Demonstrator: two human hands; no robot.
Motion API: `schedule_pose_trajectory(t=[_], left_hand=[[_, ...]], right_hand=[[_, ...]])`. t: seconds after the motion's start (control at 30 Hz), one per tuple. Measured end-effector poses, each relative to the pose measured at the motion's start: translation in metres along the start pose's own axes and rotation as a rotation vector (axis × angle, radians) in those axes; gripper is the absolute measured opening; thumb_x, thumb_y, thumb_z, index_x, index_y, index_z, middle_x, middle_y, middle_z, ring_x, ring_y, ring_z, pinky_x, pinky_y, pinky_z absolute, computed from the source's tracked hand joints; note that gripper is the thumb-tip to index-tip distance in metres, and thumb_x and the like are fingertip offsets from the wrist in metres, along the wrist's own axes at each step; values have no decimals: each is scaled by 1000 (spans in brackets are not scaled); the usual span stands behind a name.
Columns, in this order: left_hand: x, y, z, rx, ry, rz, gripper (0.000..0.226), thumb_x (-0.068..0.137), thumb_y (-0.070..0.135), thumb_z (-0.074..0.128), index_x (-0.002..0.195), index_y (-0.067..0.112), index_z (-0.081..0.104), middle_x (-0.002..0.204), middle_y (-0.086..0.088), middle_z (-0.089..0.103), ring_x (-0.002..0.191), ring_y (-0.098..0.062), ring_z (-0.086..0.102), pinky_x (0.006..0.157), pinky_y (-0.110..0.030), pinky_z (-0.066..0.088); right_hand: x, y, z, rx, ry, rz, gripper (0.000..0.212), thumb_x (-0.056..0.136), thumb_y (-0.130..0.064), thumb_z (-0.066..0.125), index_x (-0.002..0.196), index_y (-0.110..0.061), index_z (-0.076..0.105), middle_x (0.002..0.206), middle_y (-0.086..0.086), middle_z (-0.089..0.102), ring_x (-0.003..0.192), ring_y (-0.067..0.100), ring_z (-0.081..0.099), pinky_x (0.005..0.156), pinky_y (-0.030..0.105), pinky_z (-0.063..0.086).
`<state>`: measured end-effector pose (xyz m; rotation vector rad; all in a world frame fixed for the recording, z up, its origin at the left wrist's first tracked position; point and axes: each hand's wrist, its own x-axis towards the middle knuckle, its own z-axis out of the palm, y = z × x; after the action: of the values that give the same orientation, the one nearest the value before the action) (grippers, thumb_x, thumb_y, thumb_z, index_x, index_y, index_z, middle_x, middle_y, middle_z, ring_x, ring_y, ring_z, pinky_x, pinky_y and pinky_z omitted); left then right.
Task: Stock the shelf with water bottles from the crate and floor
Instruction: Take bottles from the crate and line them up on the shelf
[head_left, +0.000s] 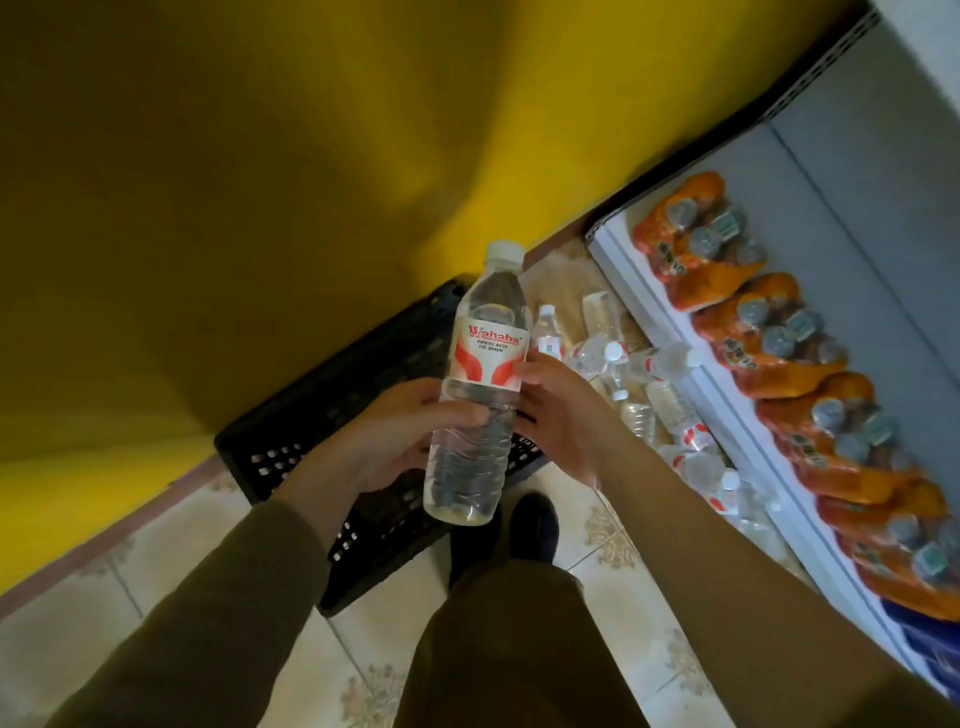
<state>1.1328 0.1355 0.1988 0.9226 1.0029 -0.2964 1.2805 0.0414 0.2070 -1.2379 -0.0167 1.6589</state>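
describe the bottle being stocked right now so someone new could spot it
Start at the black crate by the yellow wall. Above it, both hands hold one water bottle upright. Unlike the bottles lying on the floor, it is raised and shows a red-and-white Wahaha label.

Both hands hold one water bottle above the crate.

The left hand wraps the Wahaba water bottle while the right hand touches its label; below are a black crate, loose bottles on the tiled floor, and a shelf with orange packs.

Crate interior behind hands
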Motion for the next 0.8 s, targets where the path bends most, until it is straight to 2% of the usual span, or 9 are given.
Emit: schedule_pose_trajectory(t=[0.13, 0.3, 0.4, 0.57, 0.7, 0.8], left_hand=[[-18, 33, 18, -2, -82, 135, 61, 61, 34, 74, 118, 17, 61, 113, -10, 67, 105, -25, 64, 90, -40, 51], [-29, 64, 46, 18, -111, 228, 62, 61, 32, 71, 119, 13, 59, 114, -13, 64, 105, -27, 62, 96, -44, 45], [-34, 76, 61, 43, -151, 262, 60, 62, 31, 70, 117, 13, 59, 109, -11, 65, 102, -26, 62, 93, -41, 46], [-36, 89, 81, 32, -144, 270, 59, 53, 30, 72, 109, 16, 64, 103, -8, 66, 99, -23, 62, 86, -36, 47], [-37, 98, 93, 30, -164, 287, 50, 50, 29, 70, 99, 21, 68, 93, -1, 69, 87, -14, 65, 78, -28, 49], [-36, 107, 101, 31, -176, 292, 53, 48, 29, 72, 100, 22, 67, 90, 2, 70, 84, -11, 66, 72, -25, 51]], right_hand=[[-24, -32, 3, -11, 17, -86, 24, 71, -19, 56, 94, -17, 64, 83, -5, 71, 72, 6, 68, 64, 18, 53], [-45, -58, -3, -23, 34, -200, 24, 73, -18, 55, 95, -18, 64, 82, -6, 72, 73, 5, 67, 65, 16, 53], [-56, -69, -10, -27, 69, -219, 32, 73, -17, 57, 104, -16, 63, 92, -1, 70, 81, 10, 66, 73, 21, 52], [-72, -78, -23, -16, 115, -225, 54, 74, -13, 58, 128, -11, 53, 115, 10, 65, 106, 20, 62, 89, 29, 49], [-81, -85, -28, 13, 136, -244, 60, 72, -13, 59, 131, -10, 50, 123, 16, 61, 113, 25, 58, 95, 33, 45], [-88, -92, -34, 21, 143, -265, 61, 73, -14, 59, 133, -11, 48, 128, 16, 59, 117, 26, 57, 96, 33, 45]])
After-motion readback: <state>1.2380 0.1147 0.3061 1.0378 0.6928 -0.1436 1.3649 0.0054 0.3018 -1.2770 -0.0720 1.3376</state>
